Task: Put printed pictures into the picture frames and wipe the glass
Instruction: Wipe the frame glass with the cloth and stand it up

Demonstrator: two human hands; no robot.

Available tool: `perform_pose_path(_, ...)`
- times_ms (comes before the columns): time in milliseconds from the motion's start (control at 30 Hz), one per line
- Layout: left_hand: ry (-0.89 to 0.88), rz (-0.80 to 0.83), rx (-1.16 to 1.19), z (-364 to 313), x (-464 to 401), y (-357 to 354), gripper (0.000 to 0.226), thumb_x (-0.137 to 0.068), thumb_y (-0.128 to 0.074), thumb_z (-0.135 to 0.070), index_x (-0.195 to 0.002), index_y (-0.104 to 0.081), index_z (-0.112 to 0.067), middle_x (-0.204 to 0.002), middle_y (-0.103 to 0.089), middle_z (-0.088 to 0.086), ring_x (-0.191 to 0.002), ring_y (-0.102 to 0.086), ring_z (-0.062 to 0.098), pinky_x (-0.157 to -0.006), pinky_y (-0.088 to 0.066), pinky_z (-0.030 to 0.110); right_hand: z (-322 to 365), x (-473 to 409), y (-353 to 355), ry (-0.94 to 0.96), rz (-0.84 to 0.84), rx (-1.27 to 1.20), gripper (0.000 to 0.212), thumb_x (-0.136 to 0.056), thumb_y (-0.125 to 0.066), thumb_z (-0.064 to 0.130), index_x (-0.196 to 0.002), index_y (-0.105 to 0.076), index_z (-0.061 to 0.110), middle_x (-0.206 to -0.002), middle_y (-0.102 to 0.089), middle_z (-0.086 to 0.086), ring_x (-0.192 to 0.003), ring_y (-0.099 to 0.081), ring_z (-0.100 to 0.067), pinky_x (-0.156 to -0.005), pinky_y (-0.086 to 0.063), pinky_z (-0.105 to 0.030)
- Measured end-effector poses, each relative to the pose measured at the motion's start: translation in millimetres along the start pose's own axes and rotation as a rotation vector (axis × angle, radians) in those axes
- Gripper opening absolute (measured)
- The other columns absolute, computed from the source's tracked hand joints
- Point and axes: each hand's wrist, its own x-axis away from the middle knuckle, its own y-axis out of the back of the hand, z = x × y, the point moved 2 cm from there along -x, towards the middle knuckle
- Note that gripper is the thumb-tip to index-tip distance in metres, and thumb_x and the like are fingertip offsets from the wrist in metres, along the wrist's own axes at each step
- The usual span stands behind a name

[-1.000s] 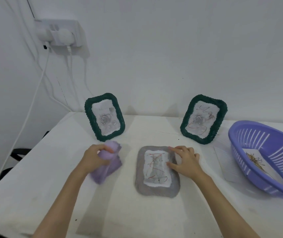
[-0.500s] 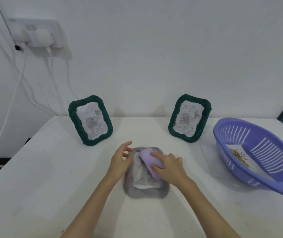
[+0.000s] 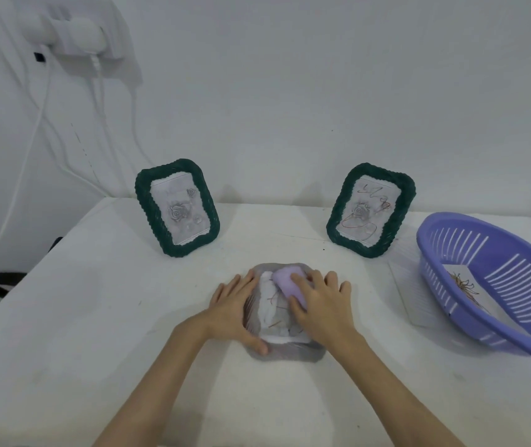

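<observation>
Grey frame lies flat on the surface, glass up. Left hand steadies its left edge, fingers relaxed and spread. Right hand presses a cloth on the glass, fingers curled over it. Glass looks fragile and slippery; hold by the rim.

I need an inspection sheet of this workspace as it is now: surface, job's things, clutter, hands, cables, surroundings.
Surface: white table, a few dark specks.
Job's things: grey frame lying flat; two green frames standing with pictures; purple cloth on the glass.
Clutter: purple basket holding a print; paper sheet beside it.
Hands: left hand steadies the grey frame; right hand presses the cloth.
Cables: white cables hanging from wall socket.
Surroundings: white wall.
</observation>
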Motion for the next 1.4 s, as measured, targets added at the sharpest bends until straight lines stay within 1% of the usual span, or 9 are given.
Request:
perform_pose_path(100,-0.017,-0.062,0.009,0.1,1.2,0.2,0.142,-0.035,-0.068,-0.074,-0.146,0.009,-0.03,-0.155,0.011,-0.012,-0.143,0.013,0.009,-0.115,0.01,0.035,2.4,-6.3,-6.8,-0.033,0.002,-0.037,0.035,-0.065,-0.068,0.035,-0.095,-0.067,0.018,-0.086,-0.063,-0.008,-0.067,-0.054,-0.027,-0.054,-0.042,-0.037)
perform_pose_path(333,-0.029,-0.13,0.038,-2.6,5.1,-2.1,0.141,-0.034,-0.061,-0.079,-0.146,0.008,-0.028,-0.156,0.003,-0.01,-0.143,0.008,0.007,-0.113,0.01,0.031,21.1,-30.9,-17.8,-0.039,-0.004,-0.05,0.042,-0.075,-0.036,0.04,-0.09,-0.069,0.02,-0.08,-0.065,-0.004,-0.066,-0.054,-0.026,-0.061,-0.041,-0.033)
perform_pose_path(633,-0.039,-0.131,0.018,-0.4,3.4,-3.3,0.139,-0.037,-0.056,-0.081,-0.148,0.007,-0.024,-0.156,0.01,-0.009,-0.142,0.013,0.005,-0.113,0.012,0.03,48.1,2.1,-0.2,0.09,-0.057,-0.128,0.029,-0.078,-0.04,0.037,-0.077,-0.068,0.029,-0.074,-0.062,0.006,-0.067,-0.053,-0.022,-0.06,-0.04,-0.036)
perform_pose_path(700,-0.027,-0.111,0.002,0.5,3.6,-2.8,0.144,-0.034,-0.053,-0.082,-0.147,0.011,-0.02,-0.156,0.012,-0.007,-0.142,0.015,0.006,-0.113,0.013,0.029,44.3,15.8,7.0,0.113,-0.042,-0.157,0.028,-0.077,-0.04,0.037,-0.077,-0.068,0.033,-0.075,-0.062,0.009,-0.068,-0.052,-0.021,-0.061,-0.032,-0.034)
perform_pose_path(800,-0.023,-0.071,-0.045,1.6,2.5,-1.9,0.158,-0.022,-0.048,-0.093,-0.146,0.016,-0.019,-0.156,0.016,-0.007,-0.142,0.017,0.008,-0.115,0.013,0.032,32.8,34.1,16.6,0.161,-0.027,-0.194,0.025,-0.076,-0.043,0.037,-0.081,-0.067,0.039,-0.076,-0.059,0.012,-0.068,-0.05,-0.019,-0.067,-0.013,-0.031)
perform_pose_path(1067,-0.048,-0.1,0.035,-1.5,7.4,0.3,0.148,-0.03,-0.06,-0.082,-0.147,0.008,-0.023,-0.156,0.009,-0.01,-0.137,0.011,-0.002,-0.113,0.016,0.029,-3.8,19.7,7.9,-0.017,0.075,-0.074,0.018,-0.062,-0.075,0.023,-0.076,-0.071,0.032,-0.078,-0.061,0.005,-0.065,-0.05,-0.024,-0.061,-0.026,-0.033)
perform_pose_path(1133,-0.043,-0.108,0.054,-1.8,8.4,-1.1,0.143,-0.035,-0.06,-0.08,-0.148,0.007,-0.022,-0.156,0.007,-0.01,-0.141,0.011,0.002,-0.113,0.015,0.029,-0.1,-2.2,4.3,-0.059,0.123,-0.079,0.017,-0.068,-0.073,0.019,-0.083,-0.072,0.027,-0.087,-0.063,0.001,-0.076,-0.052,-0.027,-0.066,-0.031,-0.036)
perform_pose_path(1233,-0.036,-0.112,0.062,-3.4,10.9,-0.8,0.142,-0.035,-0.06,-0.079,-0.148,0.006,-0.023,-0.156,0.005,-0.01,-0.142,0.01,0.003,-0.114,0.014,0.03,9.3,-31.6,-4.6,-0.062,0.238,-0.174,0.025,-0.088,-0.051,0.018,-0.107,-0.065,0.022,-0.115,-0.055,-0.001,-0.103,-0.042,-0.028,-0.082,-0.025,-0.039)
perform_pose_path(1400,-0.034,-0.127,0.051,-4.4,12.1,1.3,0.142,-0.033,-0.056,-0.08,-0.148,0.004,-0.021,-0.156,0.003,-0.008,-0.143,0.006,0.004,-0.114,0.011,0.029,16.5,-21.3,3.8,0.084,0.265,-0.232,0.032,-0.091,-0.045,0.022,-0.12,-0.057,0.026,-0.124,-0.052,0.004,-0.113,-0.039,-0.026,-0.082,-0.019,-0.038)
